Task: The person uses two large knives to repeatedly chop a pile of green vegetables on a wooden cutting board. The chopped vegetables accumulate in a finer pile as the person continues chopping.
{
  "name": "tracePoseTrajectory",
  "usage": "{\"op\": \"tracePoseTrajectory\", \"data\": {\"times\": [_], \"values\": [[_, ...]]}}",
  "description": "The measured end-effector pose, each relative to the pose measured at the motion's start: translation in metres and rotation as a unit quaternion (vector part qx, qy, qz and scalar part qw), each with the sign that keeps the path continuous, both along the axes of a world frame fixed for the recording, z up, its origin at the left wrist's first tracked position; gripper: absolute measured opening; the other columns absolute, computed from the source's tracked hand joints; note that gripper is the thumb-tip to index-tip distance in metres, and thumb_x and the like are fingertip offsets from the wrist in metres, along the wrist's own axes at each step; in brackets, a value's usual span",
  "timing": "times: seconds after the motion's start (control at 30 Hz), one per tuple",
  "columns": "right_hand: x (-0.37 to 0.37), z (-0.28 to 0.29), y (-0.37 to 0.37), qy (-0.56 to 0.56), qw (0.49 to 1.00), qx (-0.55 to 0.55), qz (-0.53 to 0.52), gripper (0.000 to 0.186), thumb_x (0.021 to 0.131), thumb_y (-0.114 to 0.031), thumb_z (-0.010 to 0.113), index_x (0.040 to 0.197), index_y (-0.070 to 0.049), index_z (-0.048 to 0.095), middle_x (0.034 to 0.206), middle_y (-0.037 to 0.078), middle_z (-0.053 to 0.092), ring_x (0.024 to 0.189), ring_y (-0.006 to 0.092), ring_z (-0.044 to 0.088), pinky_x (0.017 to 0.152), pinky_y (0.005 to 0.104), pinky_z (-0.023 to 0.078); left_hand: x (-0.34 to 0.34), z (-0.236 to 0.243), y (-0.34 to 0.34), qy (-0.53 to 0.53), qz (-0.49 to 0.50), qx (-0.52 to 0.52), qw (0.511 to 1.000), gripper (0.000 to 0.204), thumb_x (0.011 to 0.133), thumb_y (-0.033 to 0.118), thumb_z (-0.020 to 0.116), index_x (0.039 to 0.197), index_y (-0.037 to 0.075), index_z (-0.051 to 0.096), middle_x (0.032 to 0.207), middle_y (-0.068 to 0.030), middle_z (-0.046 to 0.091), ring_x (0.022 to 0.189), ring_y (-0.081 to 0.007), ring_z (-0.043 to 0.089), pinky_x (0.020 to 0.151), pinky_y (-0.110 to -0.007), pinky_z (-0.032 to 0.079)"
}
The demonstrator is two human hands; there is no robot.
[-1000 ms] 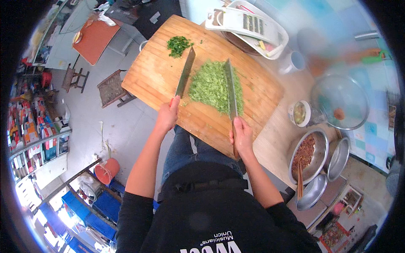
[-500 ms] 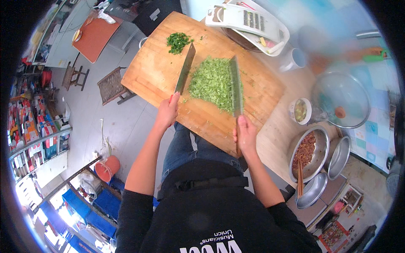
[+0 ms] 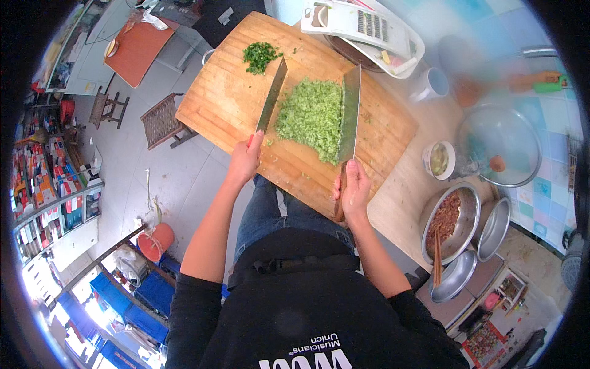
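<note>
Finely chopped pale green vegetable (image 3: 309, 120) lies in a heap on the wooden cutting board (image 3: 212, 98). At the heap's left side stands a kitchen knife (image 3: 271, 98), its red handle gripped in my left hand (image 3: 244, 162). My right hand (image 3: 355, 189) is closed round the wooden handle of a cleaver (image 3: 351, 114). That broad blade runs along the heap's right edge, with its flat face showing. A small mound of chopped dark green herbs (image 3: 260, 57) sits further back on the board, beyond the left knife's tip.
Right of the board are a white grater (image 3: 369, 27) over a white tray, a pale mug (image 3: 430, 85), a small bowl (image 3: 439, 160) and a clear bowl (image 3: 499, 144). Nearer stands a metal bowl (image 3: 470, 215) of brownish-red mince with chopsticks (image 3: 437, 255). A stool (image 3: 163, 122) stands at left.
The cleaver has turned so more of its flat face shows, and its far end has swung right. My right hand has rolled and risen slightly. The left knife has barely shifted.
</note>
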State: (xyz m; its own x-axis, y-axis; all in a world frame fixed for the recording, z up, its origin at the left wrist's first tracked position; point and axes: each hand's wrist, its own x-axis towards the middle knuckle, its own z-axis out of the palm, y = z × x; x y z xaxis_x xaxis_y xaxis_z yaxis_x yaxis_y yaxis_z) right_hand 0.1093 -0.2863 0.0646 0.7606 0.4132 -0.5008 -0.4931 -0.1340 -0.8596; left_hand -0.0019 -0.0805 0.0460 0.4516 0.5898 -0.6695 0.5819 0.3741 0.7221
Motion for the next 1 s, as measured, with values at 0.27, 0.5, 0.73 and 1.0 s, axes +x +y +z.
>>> {"op": "tracePoseTrajectory", "data": {"times": [0.27, 0.5, 0.73, 1.0], "values": [[0.006, 0.011, 0.009, 0.003, 0.997, -0.053, 0.061, 0.041, 0.095, -0.03, 0.042, 0.121, 0.0, 0.049, 0.05, -0.001, 0.041, 0.038, 0.007, 0.037, 0.037, 0.0226, 0.032, 0.0, -0.008, 0.001, 0.036, 0.013, 0.022, 0.999, 0.053, 0.087, 0.05, 0.047, 0.054, 0.009, 0.039, 0.041, 0.0009, 0.034, 0.03, -0.0116, 0.032, 0.029, -0.029, 0.025], [0.007, 0.007, 0.0, 0.003, 0.995, -0.041, 0.091, 0.04, 0.094, -0.028, 0.044, 0.123, -0.001, 0.048, 0.052, -0.002, 0.041, 0.04, 0.0062, 0.037, 0.037, 0.0221, 0.032, 0.003, -0.001, 0.005, 0.029, 0.0, -0.016, 0.999, 0.052, 0.088, 0.051, 0.046, 0.055, 0.011, 0.037, 0.041, 0.0017, 0.032, 0.028, -0.0115, 0.03, 0.028, -0.027, 0.025], [0.009, 0.006, -0.008, 0.001, 0.994, -0.076, 0.081, 0.04, 0.095, -0.032, 0.041, 0.117, 0.0, 0.051, 0.051, -0.001, 0.041, 0.04, 0.0072, 0.038, 0.037, 0.0225, 0.033, 0.001, 0.008, 0.003, 0.02, 0.002, -0.035, 0.999, 0.05, 0.09, 0.047, 0.045, 0.056, 0.011, 0.036, 0.042, 0.002, 0.033, 0.03, -0.0098, 0.031, 0.029, -0.027, 0.024], [0.014, 0.01, -0.012, -0.03, 0.993, -0.075, 0.088, 0.04, 0.095, -0.034, 0.04, 0.112, 0.001, 0.052, 0.052, 0.001, 0.043, 0.04, 0.007, 0.039, 0.037, 0.0217, 0.033, 0.002, 0.007, 0.003, 0.016, -0.009, -0.017, 1.0, 0.05, 0.089, 0.048, 0.045, 0.057, 0.009, 0.039, 0.043, 0.0011, 0.034, 0.03, -0.0108, 0.032, 0.029, -0.028, 0.026]]}}
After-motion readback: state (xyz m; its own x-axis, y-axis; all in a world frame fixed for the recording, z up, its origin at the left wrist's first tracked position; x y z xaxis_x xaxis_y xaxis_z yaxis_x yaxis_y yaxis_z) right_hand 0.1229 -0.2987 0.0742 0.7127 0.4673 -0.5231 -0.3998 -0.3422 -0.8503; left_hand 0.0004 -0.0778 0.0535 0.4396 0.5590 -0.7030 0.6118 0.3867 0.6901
